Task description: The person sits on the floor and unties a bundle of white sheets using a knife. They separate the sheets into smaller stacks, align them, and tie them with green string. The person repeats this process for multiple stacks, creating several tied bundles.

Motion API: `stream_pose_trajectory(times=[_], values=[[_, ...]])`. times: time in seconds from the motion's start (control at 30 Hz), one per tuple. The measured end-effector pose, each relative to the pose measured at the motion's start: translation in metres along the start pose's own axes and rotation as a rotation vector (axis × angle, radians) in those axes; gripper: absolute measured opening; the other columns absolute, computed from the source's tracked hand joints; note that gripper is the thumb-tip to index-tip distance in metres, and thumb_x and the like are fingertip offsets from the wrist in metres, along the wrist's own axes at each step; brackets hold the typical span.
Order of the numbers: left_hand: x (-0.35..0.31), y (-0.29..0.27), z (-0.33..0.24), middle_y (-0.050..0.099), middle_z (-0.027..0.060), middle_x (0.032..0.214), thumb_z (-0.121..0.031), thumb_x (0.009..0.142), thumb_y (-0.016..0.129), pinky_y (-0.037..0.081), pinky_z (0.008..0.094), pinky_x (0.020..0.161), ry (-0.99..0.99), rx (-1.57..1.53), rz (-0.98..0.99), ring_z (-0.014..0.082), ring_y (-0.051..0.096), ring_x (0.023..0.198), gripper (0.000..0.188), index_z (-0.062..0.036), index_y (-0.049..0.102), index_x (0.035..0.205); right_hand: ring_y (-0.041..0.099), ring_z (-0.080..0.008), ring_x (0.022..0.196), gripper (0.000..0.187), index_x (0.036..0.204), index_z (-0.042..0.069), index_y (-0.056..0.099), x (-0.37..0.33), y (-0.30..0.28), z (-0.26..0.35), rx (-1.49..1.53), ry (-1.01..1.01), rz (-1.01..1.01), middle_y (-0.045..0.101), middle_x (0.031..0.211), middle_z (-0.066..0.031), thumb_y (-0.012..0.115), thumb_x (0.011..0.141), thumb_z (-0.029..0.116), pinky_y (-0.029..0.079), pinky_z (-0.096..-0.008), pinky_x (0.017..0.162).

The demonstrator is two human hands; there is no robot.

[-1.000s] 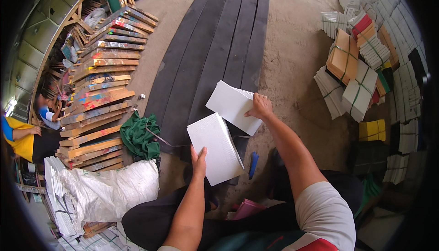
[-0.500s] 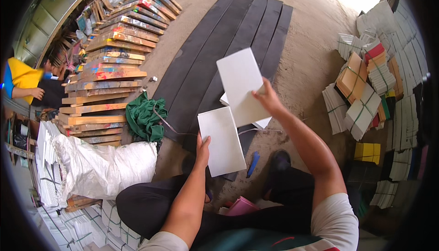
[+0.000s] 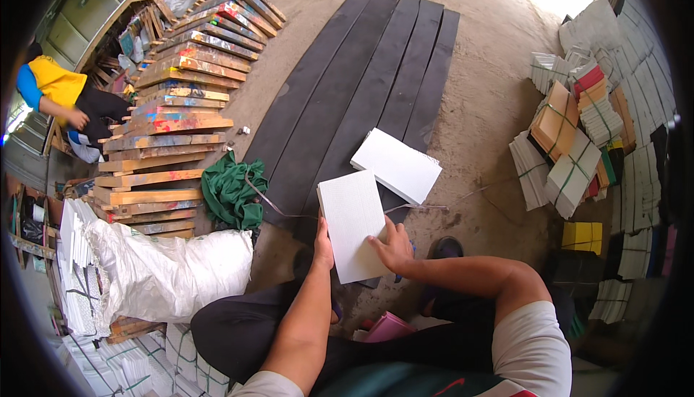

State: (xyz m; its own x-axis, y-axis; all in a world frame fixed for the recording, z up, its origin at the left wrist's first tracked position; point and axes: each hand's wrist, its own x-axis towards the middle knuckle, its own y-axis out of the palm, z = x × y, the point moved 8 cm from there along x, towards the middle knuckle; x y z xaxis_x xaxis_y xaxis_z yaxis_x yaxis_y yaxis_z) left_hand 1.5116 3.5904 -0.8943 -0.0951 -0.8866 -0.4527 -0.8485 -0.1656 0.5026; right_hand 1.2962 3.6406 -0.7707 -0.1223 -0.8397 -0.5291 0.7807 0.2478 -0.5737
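A stack of white rectangular sheets (image 3: 351, 216) is held upright-tilted between both my hands over the near end of dark boards. My left hand (image 3: 323, 244) grips its left edge, the fingers behind hidden. My right hand (image 3: 394, 247) closes on the right edge, thumb across the top sheet. Just beyond, a second stack of white sheets (image 3: 397, 165) lies slantwise on the dark boards (image 3: 361, 86). A pale strap (image 3: 278, 205) runs across the boards beneath the stacks. Under my right hand a blue object is mostly hidden.
Paint-stained wooden frames (image 3: 173, 122) are piled along the left, beside a green cloth (image 3: 231, 189) and a white sack (image 3: 170, 267). A person (image 3: 65, 93) in yellow is at far left. Tied sheet bundles (image 3: 571, 166) stand at right. Something pink (image 3: 389, 327) lies between my feet.
My right hand has come down from the upper white piece to the held stack's right edge. The second stack now lies uncovered on the boards. The person at left has risen.
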Motion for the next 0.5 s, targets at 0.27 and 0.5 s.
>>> stream_pose_trajectory(times=[0.27, 0.5], values=[[0.000, -0.001, 0.007, 0.056, 0.0134, 0.152, -0.062, 0.107, 0.042, 0.040, 0.0426, 0.115, -0.084, -0.036, -0.020, 0.0293, 0.054, 0.136, 0.075, -0.0036, 0.048, 0.154, 0.047, -0.0395, 0.135, 0.086, 0.162, 0.011, 0.035, 0.019, 0.014, -0.020, -0.012, -0.128, -0.016, 0.051, 0.137, -0.0237, 0.064, 0.095, 0.056, 0.040, -0.0495, 0.114], [-0.008, 0.000, 0.003, 0.047, 0.0059, 0.161, -0.073, 0.105, 0.035, 0.037, 0.0451, 0.119, -0.205, -0.085, -0.092, 0.0265, 0.046, 0.145, 0.082, -0.0163, 0.037, 0.164, 0.032, -0.0408, 0.153, 0.089, 0.163, 0.001, 0.031, 0.104, 0.016, -0.074, 0.576, 0.010, -0.053, 0.034, 0.163, -0.0305, 0.039, 0.105, 0.068, 0.027, -0.0488, 0.125]])
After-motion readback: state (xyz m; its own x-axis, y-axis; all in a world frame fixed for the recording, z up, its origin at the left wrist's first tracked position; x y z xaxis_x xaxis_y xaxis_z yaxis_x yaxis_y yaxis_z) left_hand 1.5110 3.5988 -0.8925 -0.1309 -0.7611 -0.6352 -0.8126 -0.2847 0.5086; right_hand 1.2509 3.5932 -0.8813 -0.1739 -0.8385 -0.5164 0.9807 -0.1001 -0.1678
